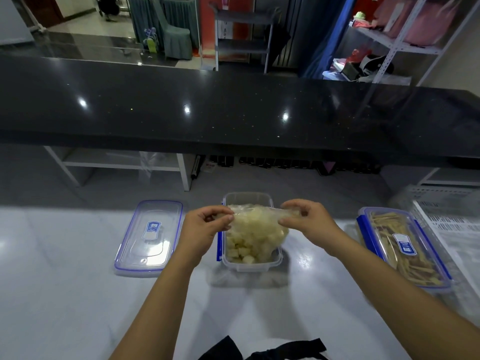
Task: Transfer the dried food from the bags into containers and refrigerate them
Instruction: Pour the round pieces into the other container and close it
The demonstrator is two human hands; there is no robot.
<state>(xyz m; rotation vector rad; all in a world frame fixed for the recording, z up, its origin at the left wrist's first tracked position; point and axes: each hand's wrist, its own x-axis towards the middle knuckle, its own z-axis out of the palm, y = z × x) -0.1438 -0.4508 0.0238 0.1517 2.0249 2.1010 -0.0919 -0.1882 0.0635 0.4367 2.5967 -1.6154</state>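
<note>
While pinching a clear bag (255,224) of pale dried cubes by its upper corners, left hand (205,229) on one, right hand (309,222) on the other, holding it down in the open container (249,265), between a loose lid (149,237) and a lidded container (405,245) of tan strips.

You face what looks like a shop or hall service area: a white tabletop (65,294) under a raised black bar (233,105), metal shelving (397,44) holding pink bags (426,19), draped chairs (179,35) beyond.
</note>
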